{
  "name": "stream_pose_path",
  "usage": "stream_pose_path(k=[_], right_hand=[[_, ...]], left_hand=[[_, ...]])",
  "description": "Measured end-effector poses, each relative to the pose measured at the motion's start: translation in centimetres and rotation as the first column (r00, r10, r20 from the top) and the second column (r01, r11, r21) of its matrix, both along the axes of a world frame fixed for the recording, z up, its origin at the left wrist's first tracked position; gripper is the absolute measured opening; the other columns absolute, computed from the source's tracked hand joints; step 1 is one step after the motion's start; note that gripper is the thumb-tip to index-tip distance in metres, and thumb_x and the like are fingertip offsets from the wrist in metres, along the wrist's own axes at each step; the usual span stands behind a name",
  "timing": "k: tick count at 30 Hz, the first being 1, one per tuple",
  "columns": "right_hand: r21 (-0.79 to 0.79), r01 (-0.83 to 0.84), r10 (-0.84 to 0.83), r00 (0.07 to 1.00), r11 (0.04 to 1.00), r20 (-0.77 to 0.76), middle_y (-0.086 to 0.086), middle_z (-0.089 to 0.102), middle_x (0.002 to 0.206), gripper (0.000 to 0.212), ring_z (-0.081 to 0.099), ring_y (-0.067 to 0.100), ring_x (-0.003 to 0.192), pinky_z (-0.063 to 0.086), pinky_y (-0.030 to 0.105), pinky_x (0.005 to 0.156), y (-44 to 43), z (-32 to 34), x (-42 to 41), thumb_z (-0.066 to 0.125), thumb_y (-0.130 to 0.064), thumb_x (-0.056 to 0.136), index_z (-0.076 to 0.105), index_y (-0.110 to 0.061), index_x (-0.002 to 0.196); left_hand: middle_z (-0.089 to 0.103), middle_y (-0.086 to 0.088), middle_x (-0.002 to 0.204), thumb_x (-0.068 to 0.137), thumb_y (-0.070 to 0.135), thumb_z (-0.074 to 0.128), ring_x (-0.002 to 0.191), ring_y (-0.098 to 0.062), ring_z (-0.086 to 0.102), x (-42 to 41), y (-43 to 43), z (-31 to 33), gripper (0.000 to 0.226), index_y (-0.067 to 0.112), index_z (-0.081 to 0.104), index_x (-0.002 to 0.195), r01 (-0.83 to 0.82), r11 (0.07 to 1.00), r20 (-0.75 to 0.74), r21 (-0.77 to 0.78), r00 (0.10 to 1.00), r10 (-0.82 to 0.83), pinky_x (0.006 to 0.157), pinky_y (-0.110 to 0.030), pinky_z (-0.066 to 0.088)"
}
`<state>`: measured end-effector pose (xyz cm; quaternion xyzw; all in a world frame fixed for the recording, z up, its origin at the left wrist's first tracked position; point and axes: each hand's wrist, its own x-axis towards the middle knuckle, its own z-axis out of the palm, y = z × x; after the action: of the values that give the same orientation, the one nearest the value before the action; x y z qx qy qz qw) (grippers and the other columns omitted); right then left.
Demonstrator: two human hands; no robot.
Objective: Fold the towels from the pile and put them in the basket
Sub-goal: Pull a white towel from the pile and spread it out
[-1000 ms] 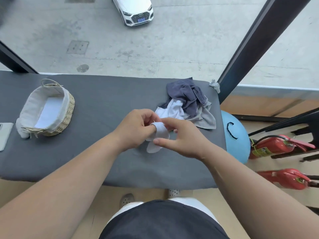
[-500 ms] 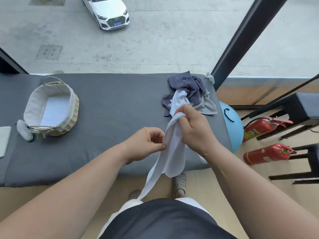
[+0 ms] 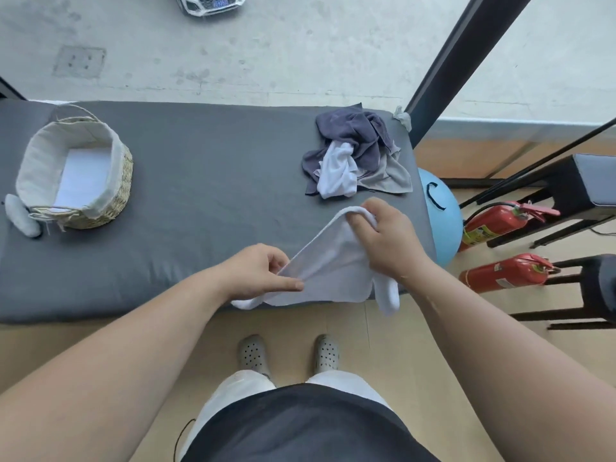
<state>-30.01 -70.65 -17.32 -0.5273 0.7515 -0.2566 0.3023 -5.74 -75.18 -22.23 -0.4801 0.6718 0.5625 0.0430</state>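
Note:
A white towel (image 3: 328, 266) is stretched between my hands over the near edge of the grey padded table (image 3: 206, 181). My left hand (image 3: 263, 273) pinches its lower left edge. My right hand (image 3: 386, 238) grips its upper corner, and one end hangs down past my right wrist. The pile of towels (image 3: 356, 151), dark blue, white and grey, lies at the table's far right. The woven basket (image 3: 110, 181) with a white liner stands at the far left, a white sheet flat on its bottom.
A small grey-white object (image 3: 21, 220) lies beside the basket. Right of the table are a blue ball (image 3: 440, 215), two red fire extinguishers (image 3: 500, 221) on the floor and dark stools (image 3: 580, 191). A black window post (image 3: 463, 45) rises behind the pile.
The white towel came free of the pile and was drawn toward me. My hands moved apart, spreading it from a hanging strip into a stretched sheet over the table's near edge.

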Motion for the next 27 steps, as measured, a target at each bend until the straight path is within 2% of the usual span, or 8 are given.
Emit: stream_pose_path(k=[5, 8, 10, 13, 16, 20, 23, 27], right_hand=[[0.03, -0.146, 0.142, 0.984, 0.989, 0.109, -0.009, 0.051, 0.065, 0.026, 0.046, 0.009, 0.064, 0.04, 0.031, 0.061, -0.1, -0.4, -0.5, 0.053, -0.036, 0.1, 0.048, -0.023, 0.077], [0.026, -0.117, 0.119, 0.99, 0.993, -0.079, 0.001, 0.047, 0.065, 0.026, 0.045, 0.023, 0.065, 0.038, 0.041, 0.06, -0.1, -1.0, -2.8, 0.046, -0.027, 0.099, 0.039, -0.016, 0.077], [0.027, -0.094, 0.097, 0.954, 0.995, -0.284, 0.004, 0.046, 0.066, 0.022, 0.044, 0.028, 0.064, 0.031, 0.039, 0.054, 0.1, -1.9, -5.1, 0.046, -0.023, 0.094, 0.04, -0.012, 0.075], [0.151, -0.199, 0.249, 0.802, 0.968, -0.543, 0.003, 0.046, 0.074, 0.015, 0.047, 0.029, 0.067, 0.026, 0.033, 0.05, 0.5, -4.3, -8.3, 0.052, -0.018, 0.088, 0.051, -0.01, 0.075], [0.336, -0.242, 0.408, 0.658, 0.911, -0.633, -0.001, 0.045, 0.071, 0.014, 0.05, 0.03, 0.069, 0.024, 0.032, 0.05, 1.0, -6.8, -10.0, 0.054, -0.008, 0.084, 0.047, -0.017, 0.075], [0.383, -0.176, 0.373, 0.759, 0.907, -0.534, 0.003, 0.048, 0.069, 0.015, 0.049, 0.031, 0.068, 0.028, 0.034, 0.05, 1.6, -9.3, -11.3, 0.047, 0.0, 0.08, 0.047, -0.014, 0.079], [0.436, -0.174, 0.31, 0.913, 0.883, -0.264, 0.011, 0.058, 0.077, 0.022, 0.05, 0.031, 0.066, 0.039, 0.034, 0.052, 2.4, -11.8, -12.6, 0.038, 0.002, 0.077, 0.055, -0.011, 0.083], [0.564, -0.209, 0.257, 0.966, 0.799, -0.005, 0.011, 0.052, 0.07, 0.021, 0.042, 0.025, 0.056, 0.035, 0.027, 0.049, 2.2, -13.9, -13.6, 0.035, -0.005, 0.081, 0.053, -0.014, 0.075]], left_hand=[[0.053, 0.003, 0.067, 0.092, 0.029, 0.062, 0.064, -0.013, 0.046, -5.4, 1.8, -2.6, 0.028, 0.018, 0.06, 0.066, -0.122, 0.971, -0.016, -0.208, 0.992, 0.121, 0.06, -0.029, 0.037], [0.058, 0.002, 0.073, 0.096, 0.034, 0.057, 0.067, -0.014, 0.048, -6.5, 2.1, -3.1, 0.028, 0.014, 0.061, 0.076, -0.368, 0.929, -0.131, -0.044, 0.924, 0.36, 0.065, -0.032, 0.039], [0.054, 0.001, 0.07, 0.098, 0.029, 0.056, 0.066, -0.015, 0.044, -6.3, 2.4, -3.4, 0.027, 0.01, 0.058, 0.08, -0.436, 0.898, -0.123, -0.057, 0.896, 0.427, 0.065, -0.031, 0.036], [0.055, 0.002, 0.068, 0.097, 0.024, 0.051, 0.065, -0.021, 0.047, -6.0, 2.7, -3.6, 0.02, 0.015, 0.055, 0.079, -0.264, 0.921, 0.092, -0.288, 0.949, 0.301, 0.057, -0.03, 0.034], [0.057, -0.003, 0.072, 0.091, 0.019, 0.045, 0.071, -0.029, 0.053, -6.6, 2.8, -3.6, 0.011, 0.017, 0.05, 0.081, -0.062, 0.88, 0.319, -0.47, 0.918, 0.235, 0.054, -0.033, 0.034], [0.056, -0.005, 0.073, 0.087, 0.013, 0.044, 0.068, -0.027, 0.05, -6.6, 2.2, -4.8, 0.01, 0.013, 0.05, 0.079, -0.081, 0.87, 0.393, -0.486, 0.869, 0.3, 0.056, -0.035, 0.036], [0.057, -0.005, 0.074, 0.084, 0.014, 0.046, 0.07, -0.029, 0.052, -4.4, 2.3, -7.3, 0.012, 0.014, 0.051, 0.074, -0.101, 0.887, 0.488, -0.451, 0.804, 0.34, 0.055, -0.032, 0.036], [0.05, -0.007, 0.066, 0.088, 0.015, 0.043, 0.066, -0.029, 0.043, -2.7, 1.1, -10.8, 0.024, 0.01, 0.043, 0.064, -0.266, 0.907, 0.484, -0.326, 0.777, 0.402, 0.055, -0.033, 0.031]])
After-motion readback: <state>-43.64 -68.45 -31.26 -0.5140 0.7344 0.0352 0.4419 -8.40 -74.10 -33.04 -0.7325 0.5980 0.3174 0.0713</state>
